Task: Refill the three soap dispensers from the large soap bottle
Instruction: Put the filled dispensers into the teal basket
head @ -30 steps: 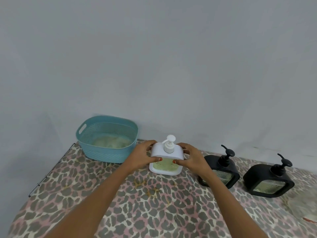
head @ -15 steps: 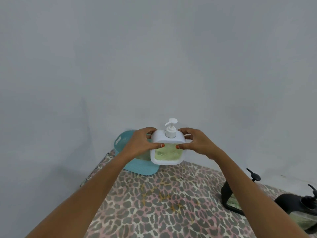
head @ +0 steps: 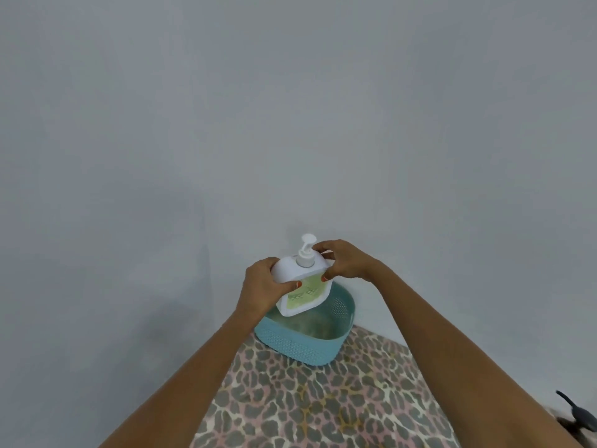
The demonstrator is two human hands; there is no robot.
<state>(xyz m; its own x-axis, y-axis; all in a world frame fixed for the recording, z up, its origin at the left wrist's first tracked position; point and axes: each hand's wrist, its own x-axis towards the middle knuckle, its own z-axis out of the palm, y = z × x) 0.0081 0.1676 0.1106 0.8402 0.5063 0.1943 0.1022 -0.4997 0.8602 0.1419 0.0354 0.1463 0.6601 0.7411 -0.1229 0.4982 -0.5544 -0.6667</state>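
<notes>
Soap dispenser (head: 298, 277) tilted between left hand (head: 262, 286), right hand (head: 346, 262), over basket (head: 300, 345)

teal perforated basket (head: 300, 347) at far left corner of table (head: 323, 412), close to plain grey wall (head: 290, 108). leopard-print cloth covers the table. basket contents pale, too unclear to tell.

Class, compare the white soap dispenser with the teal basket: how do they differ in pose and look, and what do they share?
The white soap dispenser is held in the air, gripped by the left hand and right hand; the teal basket rests on the leopard-print cloth. The dispenser is tilted; the basket sits level. The dispenser is smooth-walled with a pump on top; the basket is perforated and open-topped. Both have rounded corners.
</notes>
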